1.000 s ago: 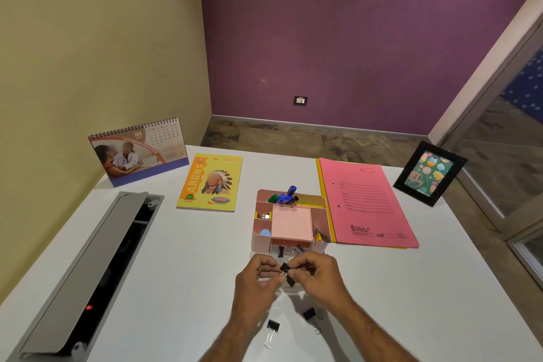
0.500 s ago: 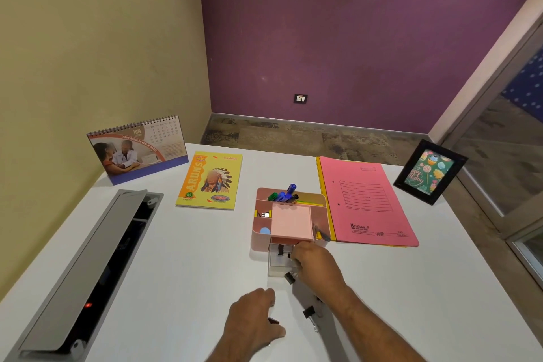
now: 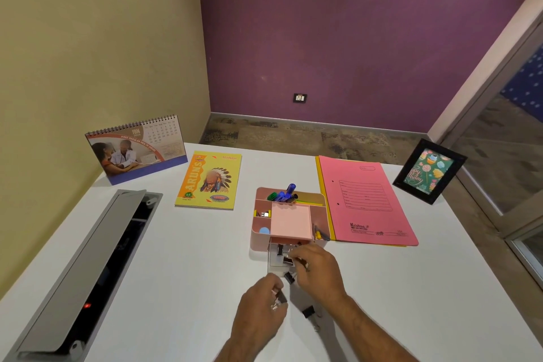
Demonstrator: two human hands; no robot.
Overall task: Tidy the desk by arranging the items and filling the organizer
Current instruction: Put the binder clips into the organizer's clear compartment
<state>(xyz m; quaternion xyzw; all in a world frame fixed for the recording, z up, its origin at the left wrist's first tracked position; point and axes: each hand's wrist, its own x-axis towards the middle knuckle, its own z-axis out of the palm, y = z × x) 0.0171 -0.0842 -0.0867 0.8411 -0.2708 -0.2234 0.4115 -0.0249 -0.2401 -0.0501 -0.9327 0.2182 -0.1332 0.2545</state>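
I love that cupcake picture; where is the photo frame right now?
In the head view, the photo frame stands upright at the desk's far right corner, just right of the pink folder.

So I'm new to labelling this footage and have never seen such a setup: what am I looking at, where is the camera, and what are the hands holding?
There is no machine: a person wears one camera on the head, looking down at their own hands over a white desk. The left hand pinches a binder clip. The right hand reaches at the open drawer of the pink organizer, which holds pens; what it grips is unclear. Another black clip lies loose. Around lie a calendar, yellow notebook, pink folder and picture frame.
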